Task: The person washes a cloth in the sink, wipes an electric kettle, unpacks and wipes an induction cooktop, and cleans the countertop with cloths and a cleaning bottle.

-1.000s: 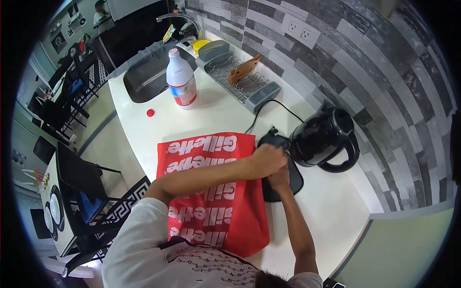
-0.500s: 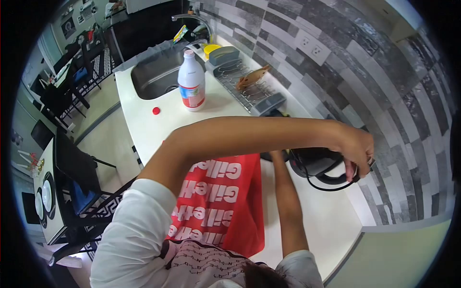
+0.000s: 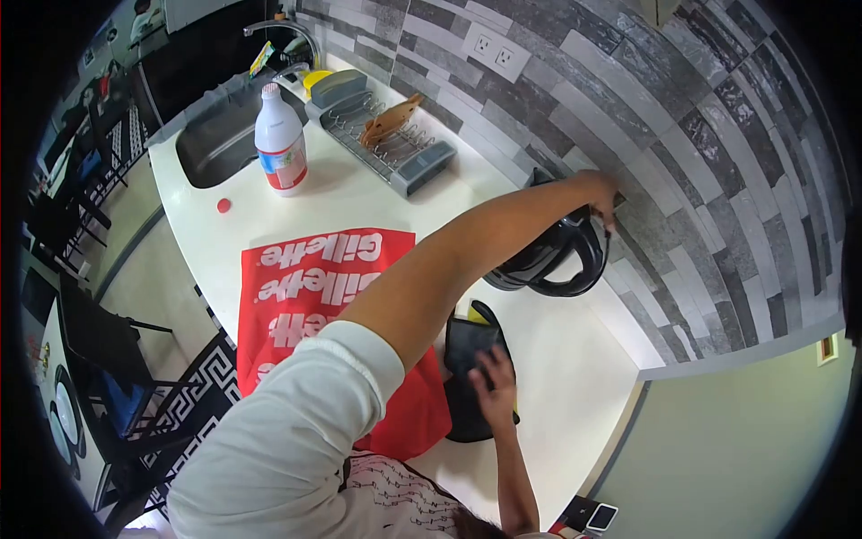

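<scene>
While your left hand (image 3: pixel 600 193) reaches past the kettle (image 3: pixel 534 256) beside the wall (image 3: pixel 700 242), its fingers curl down; a thin dark strip shows at the tips, can't tell if you're pinching it. Right hand (image 3: pixel 496 386) has fingers spread wide over the pouch (image 3: pixel 467 409), holding nothing I can see; contact unclear. Kettle's on the counter (image 3: pixel 575 359) near the wall, pouch nearer you, beside the red bag (image 3: pixel 296 269). Main risk, I'd say: your left forearm crosses the kettle and hides part of it, so a low pull back could knock it. Pressing sideways could skid the pouch into the bag. Bottle (image 3: pixel 281 148) stands well apart; only a wide elbow swing threatens it.
</scene>
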The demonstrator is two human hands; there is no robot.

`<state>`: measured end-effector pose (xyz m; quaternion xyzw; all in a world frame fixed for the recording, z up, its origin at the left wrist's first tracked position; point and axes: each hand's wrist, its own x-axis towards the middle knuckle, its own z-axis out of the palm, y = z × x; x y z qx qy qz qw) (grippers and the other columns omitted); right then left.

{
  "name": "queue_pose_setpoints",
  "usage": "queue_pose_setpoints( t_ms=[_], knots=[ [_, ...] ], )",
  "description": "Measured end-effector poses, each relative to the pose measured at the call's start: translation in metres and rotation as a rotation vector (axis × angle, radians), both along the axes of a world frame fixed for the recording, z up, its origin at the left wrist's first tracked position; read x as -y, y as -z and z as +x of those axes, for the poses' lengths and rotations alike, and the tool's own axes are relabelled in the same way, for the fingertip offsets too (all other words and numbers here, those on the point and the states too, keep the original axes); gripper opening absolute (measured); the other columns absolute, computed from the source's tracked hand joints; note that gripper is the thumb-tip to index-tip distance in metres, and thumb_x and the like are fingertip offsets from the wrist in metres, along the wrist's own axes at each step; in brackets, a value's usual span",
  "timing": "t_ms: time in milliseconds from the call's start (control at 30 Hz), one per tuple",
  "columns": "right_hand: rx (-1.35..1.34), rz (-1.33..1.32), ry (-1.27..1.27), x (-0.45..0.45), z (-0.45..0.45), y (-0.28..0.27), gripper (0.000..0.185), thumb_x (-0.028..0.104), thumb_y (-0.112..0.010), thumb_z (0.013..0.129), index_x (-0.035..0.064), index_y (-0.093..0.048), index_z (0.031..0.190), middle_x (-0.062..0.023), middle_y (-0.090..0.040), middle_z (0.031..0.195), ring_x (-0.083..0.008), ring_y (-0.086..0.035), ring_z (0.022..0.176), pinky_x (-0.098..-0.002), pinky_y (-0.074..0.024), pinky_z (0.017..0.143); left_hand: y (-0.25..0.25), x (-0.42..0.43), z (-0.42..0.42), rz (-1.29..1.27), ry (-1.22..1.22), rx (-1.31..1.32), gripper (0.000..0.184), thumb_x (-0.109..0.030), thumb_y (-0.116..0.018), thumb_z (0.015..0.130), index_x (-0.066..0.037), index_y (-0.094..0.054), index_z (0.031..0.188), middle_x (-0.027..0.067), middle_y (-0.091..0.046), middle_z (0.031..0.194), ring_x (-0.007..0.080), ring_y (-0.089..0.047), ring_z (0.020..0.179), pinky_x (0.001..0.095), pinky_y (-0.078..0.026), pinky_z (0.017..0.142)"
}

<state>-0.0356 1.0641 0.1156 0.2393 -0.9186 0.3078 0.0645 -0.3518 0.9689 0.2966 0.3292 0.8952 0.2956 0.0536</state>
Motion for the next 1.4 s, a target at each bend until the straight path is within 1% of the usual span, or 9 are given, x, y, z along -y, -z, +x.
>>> queue_pose_setpoints(
  t_ms=[67, 167, 233, 367, 433, 533, 667, 967, 1400],
  knots=[
    [-0.135, -0.322, 0.216, 0.004, -0.017, -0.031, 0.024, 0.006, -0.057, 0.081, 0.0004, -0.059, 0.105, -0.0164, -0.055, 0.111, -0.0302, -0.050, 0.107, -0.0360, -0.0392, 0.091, 0.000, -0.007, 0.017, -0.156, -0.025, -0.043, 0.046, -0.044, -0.073, 0.058, -0.006, -0.067, 0.085, 0.0060, -0.065, 0.072, 0.0236, -0.064, 0.072, 0.0398, -0.046, 0.062],
    [-0.549, -0.318, 0.275, 0.019, -0.062, -0.092, 0.033, 0.003, -0.056, 0.080, -0.0025, -0.052, 0.113, -0.0163, -0.055, 0.110, -0.0318, -0.049, 0.107, -0.0372, -0.0365, 0.093, 0.010, -0.049, 0.042, -0.520, -0.067, -0.362, 0.055, -0.046, -0.072, 0.057, -0.011, -0.065, 0.098, 0.0078, -0.062, 0.104, 0.0254, -0.057, 0.101, 0.0511, -0.036, 0.079],
    [-0.640, -0.439, 0.359, 0.030, -0.096, -0.114, 0.041, 0.006, -0.062, 0.077, -0.0030, -0.051, 0.115, -0.0176, -0.054, 0.111, -0.0337, -0.047, 0.108, -0.0378, -0.0351, 0.094, 0.004, -0.052, 0.041, -0.433, -0.090, -0.344, 0.052, -0.045, -0.072, 0.058, -0.012, -0.065, 0.098, 0.0082, -0.062, 0.103, 0.0264, -0.057, 0.100, 0.0518, -0.037, 0.080],
    [-0.626, -0.544, 0.447, 0.006, -0.165, -0.088, 0.041, 0.009, -0.070, 0.070, -0.0021, -0.055, 0.107, -0.0132, -0.058, 0.099, -0.0285, -0.053, 0.094, -0.0348, -0.0400, 0.086, -0.027, 0.000, 0.067, -0.171, -0.143, -0.424, 0.045, -0.048, -0.064, 0.065, -0.012, -0.065, 0.092, 0.0074, -0.064, 0.089, 0.0270, -0.059, 0.091, 0.0446, -0.039, 0.080],
    [-0.091, -0.828, 0.381, -0.008, -0.182, -0.085, 0.037, 0.008, -0.076, 0.062, 0.0000, -0.059, 0.095, -0.0050, -0.060, 0.083, -0.0182, -0.055, 0.077, -0.0276, -0.0429, 0.074, -0.035, 0.047, 0.094, -0.069, -0.073, -0.392, 0.039, -0.045, -0.062, 0.069, -0.011, -0.064, 0.088, 0.0075, -0.063, 0.086, 0.0274, -0.059, 0.087, 0.0398, -0.042, 0.076],
    [0.031, -1.028, 0.312, -0.002, -0.186, -0.096, 0.031, 0.005, -0.078, 0.059, 0.0027, -0.060, 0.084, 0.0014, -0.058, 0.075, -0.0104, -0.051, 0.068, -0.0211, -0.0407, 0.065, -0.027, 0.119, 0.150, 0.037, -0.051, -0.303, 0.035, -0.040, -0.064, 0.071, -0.010, -0.063, 0.089, 0.0091, -0.063, 0.087, 0.0282, -0.060, 0.085, 0.0364, -0.045, 0.076],
    [-0.128, -1.094, 0.260, 0.015, -0.179, -0.119, 0.041, -0.001, -0.078, 0.056, -0.0022, -0.061, 0.094, -0.0054, -0.061, 0.085, -0.0137, -0.056, 0.074, -0.0234, -0.0450, 0.073, -0.018, 0.198, 0.202, 0.066, -0.156, -0.365, 0.033, -0.032, -0.065, 0.073, -0.008, -0.062, 0.094, 0.0103, -0.062, 0.092, 0.0289, -0.059, 0.087, 0.0364, -0.044, 0.079],
    [-0.233, -0.930, 0.162, 0.087, -0.084, -0.248, 0.043, 0.000, -0.078, 0.058, -0.0050, -0.061, 0.097, -0.0083, -0.063, 0.086, -0.0140, -0.058, 0.077, -0.0246, -0.0459, 0.077, -0.079, 0.243, 0.271, 0.281, -0.273, -0.842, 0.046, -0.040, -0.057, 0.081, -0.006, -0.055, 0.112, 0.0123, -0.051, 0.114, 0.0292, -0.047, 0.108, 0.0397, -0.037, 0.090],
    [-0.073, -0.648, 0.032, 0.327, 0.050, -0.303, 0.045, 0.008, -0.076, 0.061, -0.0026, -0.060, 0.101, -0.0060, -0.062, 0.087, -0.0110, -0.056, 0.075, -0.0205, -0.0409, 0.069, -0.117, 0.451, 0.383, 0.144, -0.630, -0.617, 0.068, -0.059, -0.056, 0.073, 0.004, -0.057, 0.099, 0.0214, -0.055, 0.099, 0.0335, -0.053, 0.097, 0.0396, -0.041, 0.083]
  ],
)
